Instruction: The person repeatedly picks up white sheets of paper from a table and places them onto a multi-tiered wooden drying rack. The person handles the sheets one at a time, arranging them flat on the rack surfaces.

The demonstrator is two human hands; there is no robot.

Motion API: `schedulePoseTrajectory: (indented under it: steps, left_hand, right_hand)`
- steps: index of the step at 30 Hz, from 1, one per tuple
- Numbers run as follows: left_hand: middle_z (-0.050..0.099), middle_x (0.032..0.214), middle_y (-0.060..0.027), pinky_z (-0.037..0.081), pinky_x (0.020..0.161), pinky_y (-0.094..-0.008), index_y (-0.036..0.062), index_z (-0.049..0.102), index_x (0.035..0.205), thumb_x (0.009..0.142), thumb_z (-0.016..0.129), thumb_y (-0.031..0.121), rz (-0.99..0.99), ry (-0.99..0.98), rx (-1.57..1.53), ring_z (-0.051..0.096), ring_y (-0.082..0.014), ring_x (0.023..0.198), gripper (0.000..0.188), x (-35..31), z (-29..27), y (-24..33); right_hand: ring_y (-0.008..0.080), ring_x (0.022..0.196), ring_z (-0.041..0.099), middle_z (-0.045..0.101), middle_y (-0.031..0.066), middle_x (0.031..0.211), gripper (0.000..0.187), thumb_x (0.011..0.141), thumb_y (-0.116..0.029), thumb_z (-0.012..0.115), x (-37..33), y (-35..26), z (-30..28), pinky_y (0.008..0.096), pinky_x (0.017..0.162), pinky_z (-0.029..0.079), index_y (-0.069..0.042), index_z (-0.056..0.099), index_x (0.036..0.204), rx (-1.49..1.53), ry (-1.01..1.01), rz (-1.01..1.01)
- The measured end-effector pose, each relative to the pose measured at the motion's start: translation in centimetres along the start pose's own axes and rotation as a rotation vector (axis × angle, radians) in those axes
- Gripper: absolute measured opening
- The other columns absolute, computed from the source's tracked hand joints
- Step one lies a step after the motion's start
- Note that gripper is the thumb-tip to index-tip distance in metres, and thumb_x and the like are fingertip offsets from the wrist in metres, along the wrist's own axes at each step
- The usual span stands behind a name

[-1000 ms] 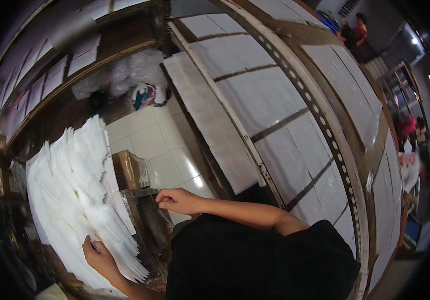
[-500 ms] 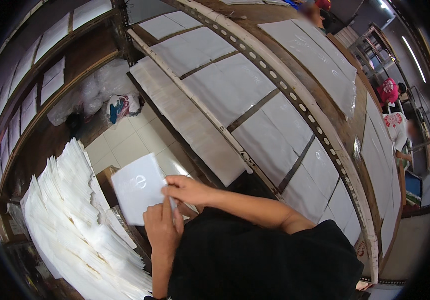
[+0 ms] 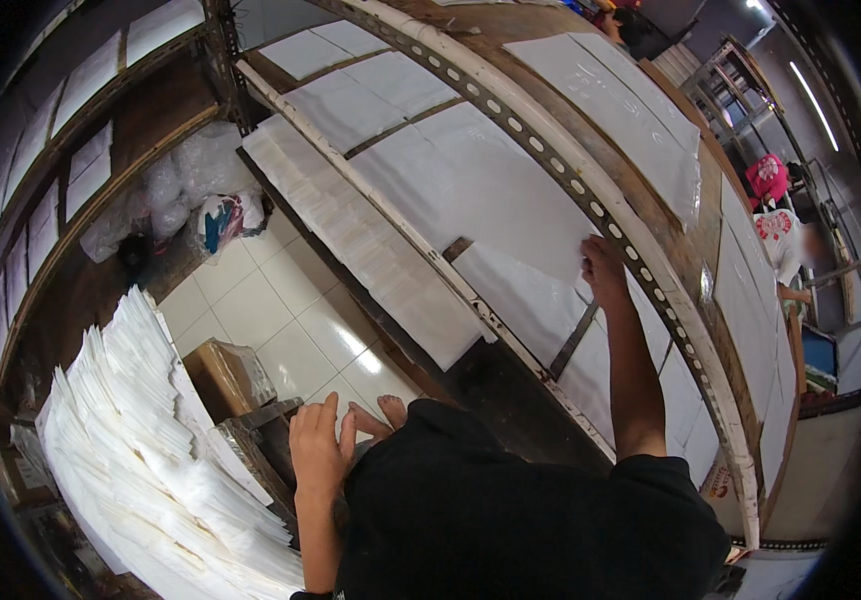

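My right hand (image 3: 603, 268) reaches over the shelf rack on the right, fingers pinched on the edge of a thin white sheet (image 3: 536, 225). The sheet lies over other flat white stacks on the shelf and hides part of the dark gap between them. A neighbouring white stack (image 3: 531, 300) is just below it. My left hand (image 3: 319, 445) is raised near my body, fingers stretched and apart, holding nothing. Left of that hand leans a large fanned pile of white sheets (image 3: 151, 430).
A punched metal rail (image 3: 571, 180) curves along the shelf. A lower ledge holds a row of white sheets (image 3: 351, 240). A brown carton (image 3: 216, 380) stands on the tiled floor (image 3: 296, 320). Clear plastic bags (image 3: 191, 180) lie at the far left. People are at the far right.
My right hand has swung from beside my left hand out to the right shelf. The white piece held before my body is gone from there. My left hand has let go and opened.
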State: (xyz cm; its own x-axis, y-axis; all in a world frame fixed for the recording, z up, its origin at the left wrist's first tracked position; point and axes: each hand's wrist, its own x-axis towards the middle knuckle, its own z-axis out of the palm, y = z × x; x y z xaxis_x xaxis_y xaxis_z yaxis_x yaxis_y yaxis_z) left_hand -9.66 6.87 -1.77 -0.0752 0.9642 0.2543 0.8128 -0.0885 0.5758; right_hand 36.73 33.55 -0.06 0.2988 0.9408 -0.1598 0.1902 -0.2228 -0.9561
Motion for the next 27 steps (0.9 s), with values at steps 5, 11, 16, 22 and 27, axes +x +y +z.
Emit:
schedulePoseTrajectory:
  steps: [5, 11, 16, 22, 27]
  left_hand:
    - [0.059, 0.081, -0.0134, 0.045, 0.075, -0.0423, -0.0018, 0.063, 0.109, 0.081, 0.07, 0.011, -0.04, -0.053, 0.011, 0.058, -0.0319, 0.08, 0.032, -1.1, 1.4, -1.7]
    - [0.062, 0.086, -0.0135, 0.046, 0.076, -0.0429, -0.0002, 0.065, 0.108, 0.085, 0.068, 0.017, -0.087, -0.163, 0.008, 0.06, -0.0323, 0.085, 0.029, -1.8, 2.2, -2.3]
    - [0.063, 0.087, -0.0141, 0.046, 0.077, -0.0433, -0.0003, 0.065, 0.108, 0.085, 0.068, 0.018, -0.114, -0.178, 0.01, 0.06, -0.0328, 0.086, 0.029, -2.5, 2.5, -2.8]
    - [0.064, 0.087, -0.0147, 0.047, 0.078, -0.0437, -0.0004, 0.065, 0.108, 0.084, 0.068, 0.017, -0.149, -0.201, 0.009, 0.061, -0.0333, 0.087, 0.03, -3.1, 3.0, -3.1]
    - [0.064, 0.088, -0.0149, 0.047, 0.079, -0.0439, -0.0003, 0.065, 0.109, 0.084, 0.068, 0.018, -0.164, -0.225, 0.009, 0.061, -0.0335, 0.088, 0.03, -3.1, 2.7, -2.9]
  right_hand:
    - [0.0033, 0.06, 0.049, 0.051, -0.0046, 0.075, 0.014, 0.09, -0.018, 0.064, 2.2, 5.6, -5.5, 0.0176, 0.043, 0.034, -0.012, 0.06, 0.102, 0.036, 0.184, 0.065]
    - [0.0058, 0.054, 0.05, 0.054, -0.0013, 0.068, 0.013, 0.088, -0.017, 0.064, 4.3, 10.2, -8.7, 0.0206, 0.04, 0.036, -0.01, 0.06, 0.099, -0.132, 0.258, -0.007]
    - [0.0091, 0.051, 0.052, 0.056, 0.0012, 0.067, 0.025, 0.087, -0.019, 0.066, 5.5, 12.5, -10.5, 0.0238, 0.04, 0.037, -0.005, 0.061, 0.107, -0.106, 0.334, -0.05]
    - [0.0104, 0.051, 0.052, 0.058, 0.0038, 0.068, 0.034, 0.085, -0.015, 0.067, 6.0, 12.6, -10.5, 0.0238, 0.04, 0.037, -0.002, 0.057, 0.115, -0.264, 0.366, -0.032]
    - [0.0111, 0.053, 0.053, 0.058, 0.0055, 0.07, 0.038, 0.085, -0.012, 0.066, 5.8, 12.2, -10.8, 0.024, 0.04, 0.038, -0.001, 0.054, 0.12, -0.241, 0.301, -0.003]
